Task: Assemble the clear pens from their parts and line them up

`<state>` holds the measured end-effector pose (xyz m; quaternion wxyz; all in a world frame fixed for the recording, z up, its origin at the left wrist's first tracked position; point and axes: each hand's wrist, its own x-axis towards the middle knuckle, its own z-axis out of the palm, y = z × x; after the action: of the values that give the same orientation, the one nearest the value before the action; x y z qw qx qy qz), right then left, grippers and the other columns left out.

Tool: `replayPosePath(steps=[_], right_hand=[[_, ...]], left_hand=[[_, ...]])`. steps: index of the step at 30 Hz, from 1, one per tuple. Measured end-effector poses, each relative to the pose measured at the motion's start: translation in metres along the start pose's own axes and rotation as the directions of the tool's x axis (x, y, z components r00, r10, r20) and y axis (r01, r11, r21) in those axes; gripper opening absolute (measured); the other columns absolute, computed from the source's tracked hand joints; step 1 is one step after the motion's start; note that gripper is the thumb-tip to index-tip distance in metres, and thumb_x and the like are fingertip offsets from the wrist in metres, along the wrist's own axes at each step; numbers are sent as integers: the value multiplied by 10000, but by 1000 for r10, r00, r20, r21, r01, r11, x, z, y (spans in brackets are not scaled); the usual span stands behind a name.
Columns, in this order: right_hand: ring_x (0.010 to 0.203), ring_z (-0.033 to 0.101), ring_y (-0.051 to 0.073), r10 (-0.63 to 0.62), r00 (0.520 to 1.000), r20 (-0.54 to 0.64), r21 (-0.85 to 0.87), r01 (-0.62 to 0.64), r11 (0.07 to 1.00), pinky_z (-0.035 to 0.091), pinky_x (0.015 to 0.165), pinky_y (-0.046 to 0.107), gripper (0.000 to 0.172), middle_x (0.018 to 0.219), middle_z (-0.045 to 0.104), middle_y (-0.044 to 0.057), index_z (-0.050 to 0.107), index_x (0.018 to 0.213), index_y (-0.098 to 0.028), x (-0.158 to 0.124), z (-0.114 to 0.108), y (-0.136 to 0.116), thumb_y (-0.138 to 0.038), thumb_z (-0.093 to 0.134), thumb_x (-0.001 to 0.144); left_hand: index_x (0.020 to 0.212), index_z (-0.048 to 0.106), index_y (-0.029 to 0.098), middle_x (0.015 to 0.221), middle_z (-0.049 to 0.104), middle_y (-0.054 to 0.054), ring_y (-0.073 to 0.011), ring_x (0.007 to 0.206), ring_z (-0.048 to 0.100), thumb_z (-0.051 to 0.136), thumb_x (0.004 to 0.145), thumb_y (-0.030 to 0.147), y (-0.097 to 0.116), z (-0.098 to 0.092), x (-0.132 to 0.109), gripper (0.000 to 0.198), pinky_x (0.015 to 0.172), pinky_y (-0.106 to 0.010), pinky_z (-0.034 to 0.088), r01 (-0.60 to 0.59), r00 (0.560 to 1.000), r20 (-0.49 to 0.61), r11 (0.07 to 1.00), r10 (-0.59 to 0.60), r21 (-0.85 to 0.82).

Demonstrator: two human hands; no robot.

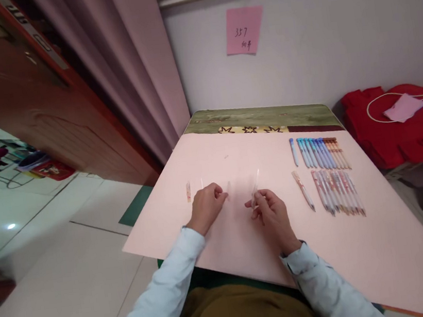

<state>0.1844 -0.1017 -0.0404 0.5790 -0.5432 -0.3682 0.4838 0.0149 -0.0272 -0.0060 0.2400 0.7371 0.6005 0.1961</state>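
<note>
My right hand is closed in a pinch on a slim, clear pen part, which points up and away from the fingers. To its left, my left hand hovers over the pink sheet with thumb and forefinger pressed together. A faint, blurred see-through piece shows at its fingertips; what it is I cannot make out. Beyond the left hand lie a small printed pen barrel and a thin white stick. A tiny piece rests farther back.
Blue and brown pens lie in a row at the back right, with one blue pen apart. Nearer are a row of pale printed pens and a single pen. Red cloth with a white cable sits beyond the table.
</note>
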Motion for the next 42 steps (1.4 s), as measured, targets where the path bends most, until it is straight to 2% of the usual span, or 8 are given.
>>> replayPosePath(steps=[6, 15, 20, 25, 30, 33, 37, 42], right_hand=[[544, 575, 115, -33, 999, -37, 71, 36, 997, 438, 456, 227, 357, 827, 706, 40, 525, 986, -202, 3, -5, 4, -512, 639, 850], [597, 631, 138, 19, 998, 51, 51, -22, 998, 460, 480, 235, 301, 847, 720, 38, 543, 986, -207, -4, -2, 1, -431, 668, 828], [580, 625, 135, 40, 997, 69, 18, -41, 999, 450, 466, 227, 310, 823, 711, 37, 566, 939, -200, -6, 0, 3, -442, 696, 796], [573, 601, 130, 14, 998, 69, 15, -15, 1000, 475, 484, 239, 311, 797, 695, 35, 581, 903, -195, -6, 2, 1, -444, 711, 771], [574, 574, 125, 9, 995, 98, 17, -11, 1000, 479, 493, 240, 273, 768, 673, 20, 591, 889, -195, -7, 4, -1, -414, 705, 773], [570, 551, 116, 1, 989, 150, 19, -4, 1000, 461, 493, 228, 234, 751, 664, 14, 598, 893, -192, -8, 4, 0, -388, 683, 798], [615, 558, 122, -61, 976, 210, 4, 61, 998, 463, 534, 228, 169, 765, 653, 13, 606, 889, -194, -11, 5, 5, -348, 650, 833], [630, 563, 132, -94, 969, 229, -37, 105, 994, 457, 545, 234, 136, 763, 651, 19, 610, 885, -194, -11, 4, 13, -324, 627, 850]], left_hand=[[720, 664, 199, 787, 701, -71, -218, 748, 616, 598, 815, 306, 1, 8, 34, 158, 661, -302, 371, 44, 998, 41, 980, -53, 195], [637, 636, 220, 641, 664, -26, -196, 641, 587, 618, 770, 380, -40, -48, 21, 209, 583, -283, 342, 188, 980, -102, 969, -173, 162], [566, 662, 209, 662, 669, -99, -265, 705, 634, 575, 817, 470, -16, -22, 4, 373, 604, -316, 369, 178, 980, 18, 918, -197, 354], [658, 715, 177, 729, 697, -148, -306, 806, 668, 610, 765, 346, -3, -2, 8, 226, 663, -342, 422, 176, 972, 61, 880, -226, 441], [620, 659, 179, 715, 691, -132, -282, 756, 660, 592, 745, 287, -3, -5, 13, 178, 669, -348, 428, 193, 974, 56, 933, -220, 305], [630, 590, 189, 625, 635, -49, -186, 612, 583, 573, 792, 346, 3, -12, 15, 226, 622, -301, 411, 137, 988, -50, 982, -144, -132], [724, 592, 165, 657, 608, -5, -101, 543, 513, 644, 785, 406, 14, -15, 16, 253, 544, -236, 393, 82, 985, -21, 573, -172, -816], [819, 619, 141, 758, 677, -43, -133, 666, 632, 763, 723, 381, 18, -8, 11, 295, 669, -275, 519, 159, 968, 110, 209, -226, -965]])
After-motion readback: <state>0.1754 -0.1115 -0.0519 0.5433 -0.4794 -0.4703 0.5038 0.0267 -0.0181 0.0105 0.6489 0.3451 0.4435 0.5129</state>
